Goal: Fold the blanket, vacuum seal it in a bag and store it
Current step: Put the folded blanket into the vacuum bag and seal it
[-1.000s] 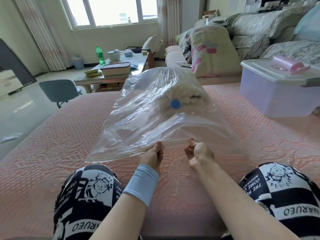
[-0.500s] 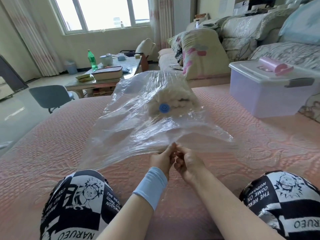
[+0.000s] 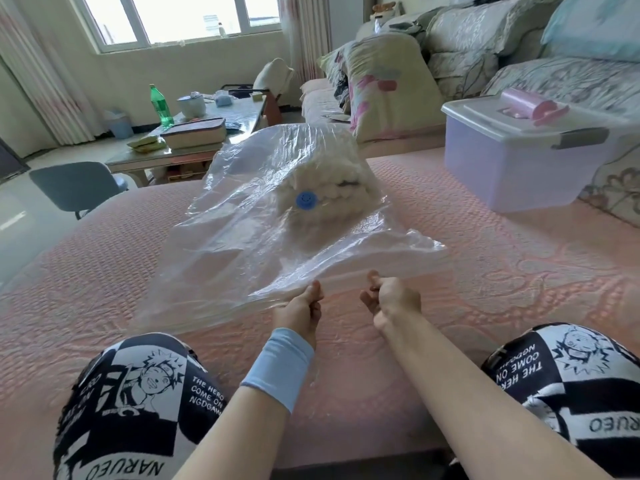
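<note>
View: head camera, the only view.
Landmark: blue valve (image 3: 306, 199) on the upper face of the bag (image 3: 242, 244).
Blanket (image 3: 332, 181): folded, cream, inside the bag, directly behind and beneath the valve, at the closed far end.
Bag position: flat on the pink bed cover (image 3: 104, 271), with its body running from the valve toward the person.
Mouth edge (image 3: 408, 268): on the near side of the valve, with its long axis crosswise to the person and its right end higher than its left.
Left hand (image 3: 299, 311): near side of the valve, almost in line with it; thumb over curled fingers, pinching the mouth edge.
Right hand (image 3: 393, 299): near side and right of the valve; fingers curled, thumb tip and forefinger on the same edge, apparently pinching it.
Hand spacing: side by side, apart, with a short stretch of edge between them.
Judged step: pressing the mouth seal closed; vacuuming and storing are not yet done.
Controlling relation: the edge runs sideways from both hands, so travel is outward along it.
Reach: the right hand is near the right corner; the left hand has the longer run.
Storage box (image 3: 512, 168): right of the valve, lid on, well apart from the bag.
</note>
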`<state>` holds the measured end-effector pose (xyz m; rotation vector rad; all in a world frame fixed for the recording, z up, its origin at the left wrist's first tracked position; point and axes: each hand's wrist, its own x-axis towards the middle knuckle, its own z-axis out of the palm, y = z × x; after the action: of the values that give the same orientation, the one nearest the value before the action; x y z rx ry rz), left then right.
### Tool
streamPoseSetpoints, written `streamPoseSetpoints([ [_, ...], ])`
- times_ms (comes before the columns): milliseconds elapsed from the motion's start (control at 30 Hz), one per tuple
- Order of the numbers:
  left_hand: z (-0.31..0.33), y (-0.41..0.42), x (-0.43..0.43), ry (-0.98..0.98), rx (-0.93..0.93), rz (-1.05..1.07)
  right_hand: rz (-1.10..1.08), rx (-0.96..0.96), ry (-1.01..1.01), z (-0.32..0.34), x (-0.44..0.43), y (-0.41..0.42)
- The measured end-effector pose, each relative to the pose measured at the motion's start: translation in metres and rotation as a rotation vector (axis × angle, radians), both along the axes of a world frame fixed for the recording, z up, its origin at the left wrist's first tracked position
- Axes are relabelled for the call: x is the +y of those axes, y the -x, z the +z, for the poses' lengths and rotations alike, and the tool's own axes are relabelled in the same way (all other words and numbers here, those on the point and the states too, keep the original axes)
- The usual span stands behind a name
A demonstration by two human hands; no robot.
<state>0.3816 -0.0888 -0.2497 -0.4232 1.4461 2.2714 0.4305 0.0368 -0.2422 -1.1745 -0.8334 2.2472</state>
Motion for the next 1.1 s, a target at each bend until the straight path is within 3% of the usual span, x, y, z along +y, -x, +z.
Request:
streamPoseSetpoints([
  [233,-0.011,-0.008,0.009,-0.139,-0.102,0.042,-0.024,-0.029,-0.054,-0.004,0.013,-0.013],
  [333,-0.007,-0.02,0.023,-0.249,-0.129,-0.061,0.079,-0.052,-0.117,-0.001,0.008,-0.02],
  [467,-0.007,-0.03,0.049,-0.117,0.025,-0.166,0.216,-0.028,-0.142,0.003,-0.004,-0.026],
  [867,-0.006,-0.021,0.048,0.087,0.02,-0.056,-0.006,0.02,-0.075,-0.003,0.022,-0.025],
  [967,-0.009,-0.009,0.029,0.119,-0.013,0.016,-0.165,-0.011,-0.026,-0.005,0.054,-0.035],
  [1033,-0.014,0.004,0.009,0.129,-0.03,0.124,-0.296,-0.054,-0.05,0.0,0.085,-0.045],
  [1100,-0.011,0.007,-0.001,0.079,-0.026,0.154,-0.233,-0.078,-0.169,0.006,0.102,-0.052],
])
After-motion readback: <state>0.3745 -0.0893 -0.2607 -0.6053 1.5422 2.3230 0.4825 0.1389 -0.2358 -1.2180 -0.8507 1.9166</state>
